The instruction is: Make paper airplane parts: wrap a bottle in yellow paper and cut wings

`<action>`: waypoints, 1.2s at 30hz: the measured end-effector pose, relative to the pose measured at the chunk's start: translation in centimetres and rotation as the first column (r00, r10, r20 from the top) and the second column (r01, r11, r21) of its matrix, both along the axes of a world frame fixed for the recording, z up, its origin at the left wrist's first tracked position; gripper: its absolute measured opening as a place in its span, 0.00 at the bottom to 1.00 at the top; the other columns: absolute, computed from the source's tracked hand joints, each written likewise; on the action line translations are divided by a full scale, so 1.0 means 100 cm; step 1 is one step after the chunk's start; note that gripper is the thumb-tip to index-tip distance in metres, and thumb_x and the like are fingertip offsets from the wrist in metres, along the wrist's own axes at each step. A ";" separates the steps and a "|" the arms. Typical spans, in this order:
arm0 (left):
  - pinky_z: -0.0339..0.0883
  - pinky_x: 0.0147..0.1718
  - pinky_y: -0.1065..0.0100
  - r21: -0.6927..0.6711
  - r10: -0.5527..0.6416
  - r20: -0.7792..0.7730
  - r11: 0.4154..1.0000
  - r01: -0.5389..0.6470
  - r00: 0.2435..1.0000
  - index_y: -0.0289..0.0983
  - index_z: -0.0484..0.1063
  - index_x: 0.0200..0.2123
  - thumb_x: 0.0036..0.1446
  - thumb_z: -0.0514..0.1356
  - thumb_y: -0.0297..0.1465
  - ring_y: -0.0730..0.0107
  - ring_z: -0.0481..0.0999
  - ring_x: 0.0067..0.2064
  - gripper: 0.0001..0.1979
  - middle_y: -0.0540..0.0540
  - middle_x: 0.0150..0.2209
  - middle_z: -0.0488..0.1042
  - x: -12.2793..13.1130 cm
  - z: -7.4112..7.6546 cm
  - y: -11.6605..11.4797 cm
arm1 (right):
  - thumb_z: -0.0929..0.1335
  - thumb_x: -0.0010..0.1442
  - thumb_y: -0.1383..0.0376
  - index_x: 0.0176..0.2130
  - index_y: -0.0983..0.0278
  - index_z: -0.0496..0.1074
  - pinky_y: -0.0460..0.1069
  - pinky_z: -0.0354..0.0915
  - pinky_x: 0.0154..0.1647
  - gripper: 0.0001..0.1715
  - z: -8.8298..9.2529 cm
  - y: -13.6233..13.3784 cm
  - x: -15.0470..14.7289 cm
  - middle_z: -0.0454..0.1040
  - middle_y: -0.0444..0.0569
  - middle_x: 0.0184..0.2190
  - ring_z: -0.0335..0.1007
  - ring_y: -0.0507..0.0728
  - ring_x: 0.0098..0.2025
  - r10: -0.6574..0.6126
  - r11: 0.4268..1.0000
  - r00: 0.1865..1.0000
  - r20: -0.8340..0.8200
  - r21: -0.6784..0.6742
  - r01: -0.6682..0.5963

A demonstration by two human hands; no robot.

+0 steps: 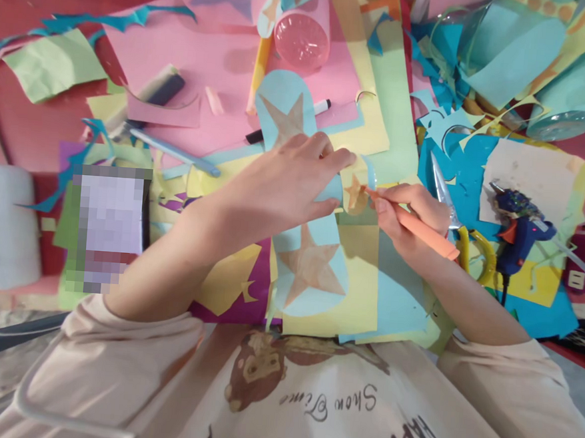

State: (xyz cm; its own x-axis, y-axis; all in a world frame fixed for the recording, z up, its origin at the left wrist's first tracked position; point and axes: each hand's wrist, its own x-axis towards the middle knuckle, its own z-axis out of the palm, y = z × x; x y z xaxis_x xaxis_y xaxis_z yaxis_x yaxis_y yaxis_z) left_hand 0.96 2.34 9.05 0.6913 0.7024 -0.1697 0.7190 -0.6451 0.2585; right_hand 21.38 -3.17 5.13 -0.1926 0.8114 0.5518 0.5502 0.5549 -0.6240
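My left hand (288, 179) lies flat, fingers stretched out, pressing on a long light-blue paper strip (309, 273) that carries tan star shapes. My right hand (410, 214) is closed round an orange pen-like stick (424, 233). Its tip touches a small tan star (354, 191) beside the strip, just right of my left fingertips. Another tan star (285, 120) shows on the strip's far end, above my left hand. A large tan star (312, 264) sits on the near end.
Coloured paper sheets and scraps cover the table. A blue glue gun (519, 231) and yellow-handled scissors (460, 224) lie right of my right hand. A pink round container (302, 38), a black-and-white marker (289, 120) and a white roll (1, 225) lie further off.
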 end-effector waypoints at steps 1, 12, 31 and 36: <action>0.65 0.50 0.58 0.001 0.003 0.003 1.000 -0.003 1.000 0.39 0.60 0.59 0.61 0.53 0.35 0.54 0.71 0.51 0.23 0.41 0.49 0.68 0.000 0.000 0.000 | 0.68 0.61 0.67 0.33 0.57 0.70 0.48 0.74 0.26 0.05 0.000 0.000 0.000 0.79 0.42 0.28 0.77 0.52 0.27 0.011 1.000 1.000 0.008 -0.001 -0.011; 0.65 0.50 0.58 -0.013 0.002 -0.018 1.000 -0.002 1.000 0.39 0.59 0.59 0.60 0.52 0.34 0.54 0.71 0.52 0.23 0.41 0.49 0.67 0.000 0.000 0.000 | 0.68 0.60 0.70 0.37 0.59 0.70 0.46 0.73 0.27 0.05 -0.001 0.000 0.000 0.78 0.42 0.27 0.76 0.52 0.27 0.074 0.997 0.997 0.010 -0.011 -0.074; 0.65 0.49 0.58 0.011 -0.001 -0.022 1.000 0.002 1.000 0.39 0.59 0.58 0.61 0.52 0.35 0.55 0.72 0.51 0.22 0.42 0.48 0.67 0.000 -0.001 0.000 | 0.68 0.60 0.70 0.38 0.56 0.70 0.47 0.73 0.25 0.08 -0.001 0.002 0.001 0.79 0.41 0.28 0.77 0.53 0.28 0.089 0.996 0.996 0.000 -0.003 -0.089; 0.65 0.49 0.58 0.023 -0.001 -0.020 1.000 0.002 1.000 0.40 0.59 0.58 0.60 0.53 0.35 0.55 0.72 0.51 0.23 0.42 0.48 0.67 0.000 -0.003 -0.001 | 0.68 0.60 0.70 0.36 0.56 0.70 0.48 0.73 0.25 0.08 0.000 0.003 0.001 0.78 0.41 0.28 0.77 0.53 0.28 0.098 0.995 0.995 -0.008 -0.002 -0.098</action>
State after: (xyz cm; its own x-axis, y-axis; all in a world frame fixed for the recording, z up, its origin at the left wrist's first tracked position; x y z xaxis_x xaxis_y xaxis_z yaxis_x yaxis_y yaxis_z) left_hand 0.99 2.29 8.78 0.6890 0.7052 -0.1673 0.7228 -0.6517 0.2297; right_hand 21.45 -2.86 5.09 -0.2674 0.7899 0.5518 0.4882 0.6048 -0.6292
